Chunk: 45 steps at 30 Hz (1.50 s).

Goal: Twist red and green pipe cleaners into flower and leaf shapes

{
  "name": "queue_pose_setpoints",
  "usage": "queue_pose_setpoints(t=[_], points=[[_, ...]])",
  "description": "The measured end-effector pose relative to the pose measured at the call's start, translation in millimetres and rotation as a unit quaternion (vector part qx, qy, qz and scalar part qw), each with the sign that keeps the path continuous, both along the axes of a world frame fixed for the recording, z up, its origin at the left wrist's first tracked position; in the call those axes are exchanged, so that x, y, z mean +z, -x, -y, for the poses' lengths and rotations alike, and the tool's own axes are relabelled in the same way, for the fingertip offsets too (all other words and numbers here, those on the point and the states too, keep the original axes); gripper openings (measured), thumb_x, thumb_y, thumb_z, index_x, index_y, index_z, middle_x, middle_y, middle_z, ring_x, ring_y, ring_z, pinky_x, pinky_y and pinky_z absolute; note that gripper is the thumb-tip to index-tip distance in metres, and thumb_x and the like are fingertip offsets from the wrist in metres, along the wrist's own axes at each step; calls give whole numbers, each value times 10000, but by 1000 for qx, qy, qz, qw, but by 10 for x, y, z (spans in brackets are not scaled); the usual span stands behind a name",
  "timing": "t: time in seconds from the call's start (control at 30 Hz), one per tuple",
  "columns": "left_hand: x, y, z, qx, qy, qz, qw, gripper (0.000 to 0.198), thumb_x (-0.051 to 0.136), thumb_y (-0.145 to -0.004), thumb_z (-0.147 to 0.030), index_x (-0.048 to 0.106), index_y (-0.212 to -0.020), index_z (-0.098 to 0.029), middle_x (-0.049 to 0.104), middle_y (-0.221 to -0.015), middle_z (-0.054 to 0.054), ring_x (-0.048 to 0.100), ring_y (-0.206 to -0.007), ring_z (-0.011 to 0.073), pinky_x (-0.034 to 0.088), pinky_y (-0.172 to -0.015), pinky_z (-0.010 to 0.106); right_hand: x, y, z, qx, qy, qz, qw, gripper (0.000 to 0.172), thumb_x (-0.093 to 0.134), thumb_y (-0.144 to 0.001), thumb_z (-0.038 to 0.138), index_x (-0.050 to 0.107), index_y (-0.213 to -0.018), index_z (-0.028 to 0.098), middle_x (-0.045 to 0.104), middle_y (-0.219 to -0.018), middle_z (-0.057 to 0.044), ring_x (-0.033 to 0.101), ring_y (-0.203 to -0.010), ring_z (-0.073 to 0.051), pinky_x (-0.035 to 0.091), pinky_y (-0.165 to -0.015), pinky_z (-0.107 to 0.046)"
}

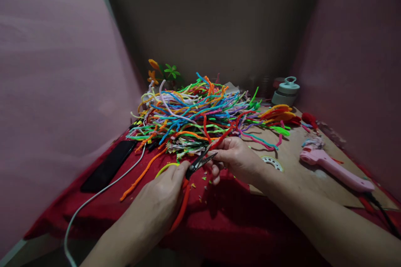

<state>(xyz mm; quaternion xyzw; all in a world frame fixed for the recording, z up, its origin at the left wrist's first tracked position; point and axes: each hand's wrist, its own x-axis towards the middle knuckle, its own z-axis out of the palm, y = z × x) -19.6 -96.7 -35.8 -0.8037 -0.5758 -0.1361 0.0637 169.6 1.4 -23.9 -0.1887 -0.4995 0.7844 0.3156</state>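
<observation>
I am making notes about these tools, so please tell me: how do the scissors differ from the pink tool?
The scissors are held in the left hand, while the pink tool lies unheld on the brown board. The scissors have slender, dark, open blades; the pink tool has a thick, rounded body. The pink tool has a black cable; none shows on the scissors.

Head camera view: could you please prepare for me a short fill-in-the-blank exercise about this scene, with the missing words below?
1. The left hand holds the ____.
2. The right hand pinches a fuzzy stem whose colour is ____.
3. The pink corded tool lies toward the ____ side of the picture.
4. The phone on the red cloth is ____ in colour.

Missing words: scissors; red; right; black.
</observation>
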Motion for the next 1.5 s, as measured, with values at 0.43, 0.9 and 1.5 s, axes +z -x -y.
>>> queue_pose_setpoints(t=[0.43,0.9,1.5], points=[[-141,61,3,-7,1,21,1000,481,354,-814,-116,391,-1288,-182,629,-1009,99,616,-914,203,517,-780,320,20,-27,-19,54,56,-3,997,88,605,-641,168,572,-594,102,577,-470,-17,527,-389,-100,474,-384,-215],[-48,-11,-15,16,-36,50,998,433,326,-814,-102,415,-1236,-147,622,-1118,110,627,-952,190,509,-782,262,44,-24,-26,-14,87,19,996,116,640,-648,161,560,-622,80,586,-551,-19,533,-400,-98,507,-392,-265],[132,291,-121,197,13,-23,980,451,337,-808,-247,426,-1220,-88,656,-977,158,646,-860,262,489,-714,330,11,36,43,-84,-111,63,988,138,580,-725,245,554,-664,123,570,-575,0,526,-426,-89,450,-440,-236]])
